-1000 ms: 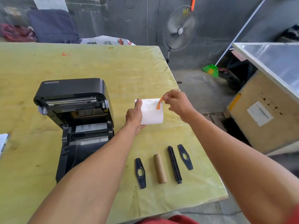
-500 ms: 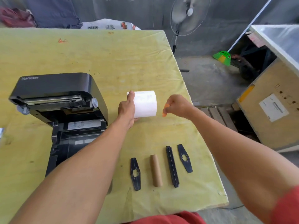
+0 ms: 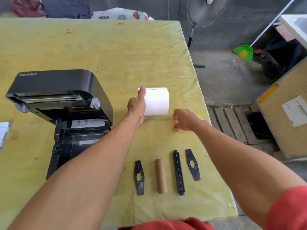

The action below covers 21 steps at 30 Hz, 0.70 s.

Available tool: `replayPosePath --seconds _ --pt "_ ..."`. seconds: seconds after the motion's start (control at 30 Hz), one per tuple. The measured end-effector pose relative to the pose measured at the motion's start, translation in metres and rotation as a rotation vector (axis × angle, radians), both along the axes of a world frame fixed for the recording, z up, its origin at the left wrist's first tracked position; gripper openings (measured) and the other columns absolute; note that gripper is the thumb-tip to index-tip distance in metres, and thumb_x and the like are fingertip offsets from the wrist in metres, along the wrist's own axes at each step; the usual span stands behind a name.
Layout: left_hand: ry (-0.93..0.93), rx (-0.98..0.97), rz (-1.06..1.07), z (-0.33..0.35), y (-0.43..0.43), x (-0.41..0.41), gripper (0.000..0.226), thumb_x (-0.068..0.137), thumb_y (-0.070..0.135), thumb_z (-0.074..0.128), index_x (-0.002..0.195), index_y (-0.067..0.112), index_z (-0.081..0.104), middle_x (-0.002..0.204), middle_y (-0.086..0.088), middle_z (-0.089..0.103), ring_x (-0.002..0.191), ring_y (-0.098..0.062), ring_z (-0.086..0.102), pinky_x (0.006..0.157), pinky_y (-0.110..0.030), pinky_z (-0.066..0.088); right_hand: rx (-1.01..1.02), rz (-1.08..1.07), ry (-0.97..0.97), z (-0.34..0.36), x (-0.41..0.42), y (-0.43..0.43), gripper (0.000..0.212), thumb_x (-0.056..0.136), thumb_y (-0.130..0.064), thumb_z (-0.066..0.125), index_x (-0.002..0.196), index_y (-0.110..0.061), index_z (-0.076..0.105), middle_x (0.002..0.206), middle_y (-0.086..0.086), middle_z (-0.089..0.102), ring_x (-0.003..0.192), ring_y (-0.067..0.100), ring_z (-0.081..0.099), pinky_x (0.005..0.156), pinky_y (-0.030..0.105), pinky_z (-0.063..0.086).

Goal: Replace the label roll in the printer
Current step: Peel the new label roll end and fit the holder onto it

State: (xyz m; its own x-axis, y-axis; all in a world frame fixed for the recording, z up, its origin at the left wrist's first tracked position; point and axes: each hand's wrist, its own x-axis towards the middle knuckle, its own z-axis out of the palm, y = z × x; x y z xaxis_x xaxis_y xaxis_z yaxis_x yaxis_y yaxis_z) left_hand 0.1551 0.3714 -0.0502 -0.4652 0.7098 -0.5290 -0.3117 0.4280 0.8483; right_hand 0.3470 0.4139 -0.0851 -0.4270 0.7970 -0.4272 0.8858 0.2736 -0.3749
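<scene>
Tabletop (image 3: 116, 52), yellow, with printer (image 3: 54, 87); grey floor (image 3: 224, 80) beside

Plastic, paper and card

The printer (image 3: 54, 90) at centre left is smooth black plastic with a soft sheen; the label roll (image 3: 157, 102) beside it is matt white paper. Lower centre: a matt brown cardboard tube (image 3: 160, 175), a bar (image 3: 178, 171) and two flat plates (image 3: 139, 177) of dull black plastic. The surface (image 3: 116, 55) wears a wrinkled, stained yellow-green cover. The orange strip (image 3: 175, 123) at centre right is too small to tell its material.

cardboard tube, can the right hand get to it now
Probably yes: the cardboard tube lies uncovered on the table, but the right hand pinches an orange tab it should drop first.
</scene>
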Motion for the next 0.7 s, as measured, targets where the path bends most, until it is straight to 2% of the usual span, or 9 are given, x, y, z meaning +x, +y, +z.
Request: replayPosePath --seconds 0.07,0.13,0.27,0.4,0.57,0.7 --pt "-0.004 -0.002 0.004 -0.001 0.000 0.000 0.056 0.087 0.060 0.053 0.110 0.009 0.054 0.120 -0.012 0.060 0.097 -0.031 0.063 0.076 -0.044 0.055 0.046 0.041 -0.018 -0.002 0.002 0.001 0.040 0.070 -0.018 0.084 0.094 -0.019 0.052 0.094 0.004 0.059 0.080 0.025 0.055 0.052 0.029 0.036" --pt "-0.007 -0.007 0.011 -0.002 0.000 0.000 0.055 0.087 0.060 0.054 0.108 0.010 0.054 0.119 -0.012 0.060 0.097 -0.031 0.064 0.074 -0.043 0.055 0.080 0.062 -0.038 -0.003 0.003 0.002 0.043 0.070 -0.023 0.085 0.096 -0.019 0.052 0.094 0.003 0.055 0.080 0.025 0.053 0.053 0.029 0.034" --pt "-0.014 -0.006 0.016 -0.006 -0.001 -0.002 0.049 0.088 0.060 0.053 0.102 0.013 0.054 0.115 -0.010 0.061 0.094 -0.029 0.064 0.064 -0.037 0.053 0.062 0.039 -0.023 -0.007 0.008 0.005 0.047 0.071 -0.030 0.086 0.098 -0.020 0.049 0.097 0.003 0.053 0.082 0.025 0.053 0.062 0.033 0.038" --pt "-0.023 -0.004 0.026 -0.006 -0.002 -0.005 0.041 0.087 0.059 0.054 0.089 0.018 0.054 0.105 -0.007 0.062 0.088 -0.026 0.065 0.062 -0.036 0.054 0.063 0.060 -0.017 -0.010 0.013 0.003 0.057 0.070 -0.034 0.087 0.109 -0.017 0.050 0.101 0.002 0.051 0.084 0.023 0.052 0.068 0.033 0.041" --pt "-0.024 0.004 0.027 -0.001 -0.005 -0.008 0.040 0.087 0.059 0.054 0.087 0.019 0.053 0.100 -0.005 0.062 0.086 -0.025 0.064 0.060 -0.035 0.052 0.084 0.081 -0.052 -0.007 0.015 -0.002 0.062 0.071 -0.032 0.087 0.115 -0.014 0.047 0.106 0.006 0.051 0.087 0.023 0.051 0.071 0.034 0.043" --pt "-0.004 0.014 0.017 0.006 -0.009 -0.011 0.042 0.087 0.060 0.054 0.089 0.018 0.052 0.102 -0.005 0.061 0.087 -0.025 0.063 0.063 -0.036 0.052 0.091 -0.018 -0.071 -0.003 0.015 -0.011 0.063 0.074 -0.026 0.085 0.118 -0.009 0.043 0.107 0.011 0.051 0.092 0.026 0.053 0.079 0.036 0.048"
